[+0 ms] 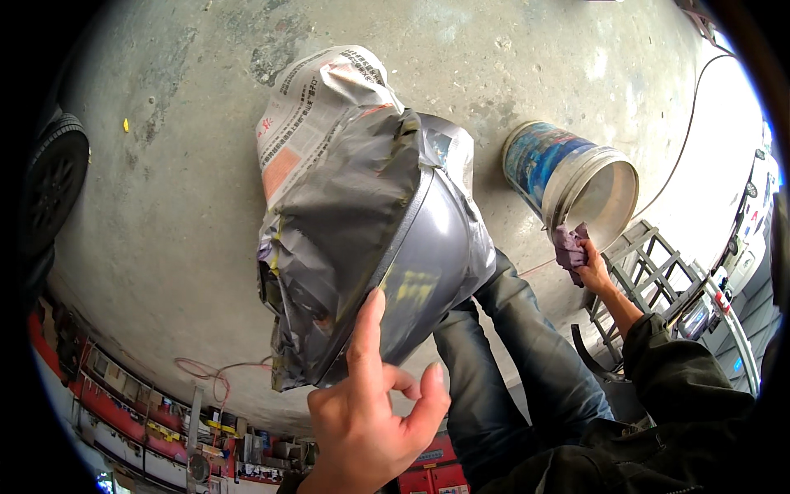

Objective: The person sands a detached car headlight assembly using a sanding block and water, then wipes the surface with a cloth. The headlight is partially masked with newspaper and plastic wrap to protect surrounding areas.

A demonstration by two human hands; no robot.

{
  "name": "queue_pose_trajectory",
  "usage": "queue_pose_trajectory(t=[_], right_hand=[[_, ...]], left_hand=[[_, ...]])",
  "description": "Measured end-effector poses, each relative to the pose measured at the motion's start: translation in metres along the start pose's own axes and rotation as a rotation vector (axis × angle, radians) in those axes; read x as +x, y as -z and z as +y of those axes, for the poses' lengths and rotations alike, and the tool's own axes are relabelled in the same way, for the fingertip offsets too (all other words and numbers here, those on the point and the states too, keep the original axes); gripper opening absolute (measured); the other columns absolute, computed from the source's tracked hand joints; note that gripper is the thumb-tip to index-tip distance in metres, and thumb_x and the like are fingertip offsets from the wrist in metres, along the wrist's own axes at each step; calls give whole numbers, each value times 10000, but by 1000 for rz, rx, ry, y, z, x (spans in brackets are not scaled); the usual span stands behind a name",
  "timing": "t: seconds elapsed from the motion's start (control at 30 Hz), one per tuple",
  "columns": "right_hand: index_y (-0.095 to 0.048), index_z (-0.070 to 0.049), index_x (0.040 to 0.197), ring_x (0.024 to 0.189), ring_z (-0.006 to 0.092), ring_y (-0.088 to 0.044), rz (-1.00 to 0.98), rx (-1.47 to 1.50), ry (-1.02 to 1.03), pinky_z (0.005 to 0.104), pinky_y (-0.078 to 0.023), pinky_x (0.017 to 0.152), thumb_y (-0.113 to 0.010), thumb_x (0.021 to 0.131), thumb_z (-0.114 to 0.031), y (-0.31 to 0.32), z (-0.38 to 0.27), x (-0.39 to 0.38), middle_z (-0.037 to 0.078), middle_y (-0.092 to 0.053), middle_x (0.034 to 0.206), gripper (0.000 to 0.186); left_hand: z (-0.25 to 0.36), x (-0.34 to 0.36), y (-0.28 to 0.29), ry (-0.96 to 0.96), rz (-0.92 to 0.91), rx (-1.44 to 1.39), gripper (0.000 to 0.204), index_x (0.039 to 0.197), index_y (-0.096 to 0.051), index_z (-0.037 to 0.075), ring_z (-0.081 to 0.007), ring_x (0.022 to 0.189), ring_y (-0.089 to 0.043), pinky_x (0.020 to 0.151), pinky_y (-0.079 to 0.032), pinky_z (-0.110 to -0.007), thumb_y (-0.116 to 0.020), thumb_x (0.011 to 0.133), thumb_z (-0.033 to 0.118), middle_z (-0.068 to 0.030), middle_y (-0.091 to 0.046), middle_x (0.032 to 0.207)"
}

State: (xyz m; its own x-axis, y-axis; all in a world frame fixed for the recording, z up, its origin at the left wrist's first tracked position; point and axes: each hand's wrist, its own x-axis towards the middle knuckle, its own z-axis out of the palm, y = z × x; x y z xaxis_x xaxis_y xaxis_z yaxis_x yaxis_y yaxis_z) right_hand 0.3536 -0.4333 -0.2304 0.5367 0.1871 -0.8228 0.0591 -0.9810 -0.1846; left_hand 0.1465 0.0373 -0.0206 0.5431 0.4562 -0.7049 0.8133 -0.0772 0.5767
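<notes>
A smooth, curved grey painted panel point(432, 239), wrapped around its sides in masking newspaper point(300, 132), sits in front of me. Grey overspray covers much of the paper, and a yellowish patch shows on the panel's lower part. My left hand point(370, 412) is empty, its index finger stretched out to the dark seam along the panel's left edge; whether the tip touches cannot be told. Off to the right, my right hand point(591, 267) grips a crumpled purple cloth point(571, 247) by the rim of a paint-stained bucket point(547, 169).
The bucket lies tipped, mouth toward me, on the concrete floor point(197, 189). A grey metal frame point(650, 267) stands beyond my right forearm. At far left is a vehicle wheel point(59, 185); red shelving point(123, 412) holds assorted items at lower left, near a loose hose point(218, 370).
</notes>
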Motion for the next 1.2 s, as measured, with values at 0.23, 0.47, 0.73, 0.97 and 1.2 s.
queue_pose_trajectory(t=[0.23, 0.47, 0.73, 0.97, 1.2], right_hand=[[-539, -54, 1159, 1023, 276, -635, -40, 51, -41, 355, -489, 919, -716, 732, -29, 4, 3, 1, 149, -653, 1058, 463], [-543, -57, 1159, 1003, 266, -629, -1, -7, 7, 349, -488, 914, -706, 741, -22, 3, -2, 1, 136, -648, 1040, 450], [-541, -50, 1151, 993, 246, -625, -13, 13, -17, 338, -492, 903, -686, 741, 3, 4, -3, 1, 140, -647, 1030, 438], [-540, -50, 1139, 975, 240, -621, -13, 3, 13, 334, -493, 887, -676, 735, 5, 4, 0, 2, 138, -640, 1016, 430], [-542, -47, 1132, 978, 240, -612, -4, 52, -46, 332, -485, 893, -675, 732, 3, 6, -14, -2, 133, -631, 1003, 424]], left_hand=[[-11, -5, 1, -48, 12, 67, 747, 1472, -403, -52, -65, 390, -426, 434, -349, -238, -697, 790, 24, -13, -618, 546], [-3, 4, -1, -24, 2, 40, 743, 1465, -417, -45, -61, 386, -415, 432, -344, -242, -700, 782, 30, -3, -608, 536], [-5, -1, 2, -25, 7, 52, 730, 1455, -431, -46, -58, 386, -409, 432, -337, -237, -708, 783, 28, 1, -604, 534], [10, 24, -5, -29, 5, -11, 714, 1461, -432, -38, -53, 392, -411, 442, -340, -231, -711, 809, 42, -10, -591, 525], [-1, 6, 0, -50, 43, 79, 708, 1452, -454, -37, -64, 406, -415, 464, -346, -229, -703, 794, 41, -5, -580, 516]])
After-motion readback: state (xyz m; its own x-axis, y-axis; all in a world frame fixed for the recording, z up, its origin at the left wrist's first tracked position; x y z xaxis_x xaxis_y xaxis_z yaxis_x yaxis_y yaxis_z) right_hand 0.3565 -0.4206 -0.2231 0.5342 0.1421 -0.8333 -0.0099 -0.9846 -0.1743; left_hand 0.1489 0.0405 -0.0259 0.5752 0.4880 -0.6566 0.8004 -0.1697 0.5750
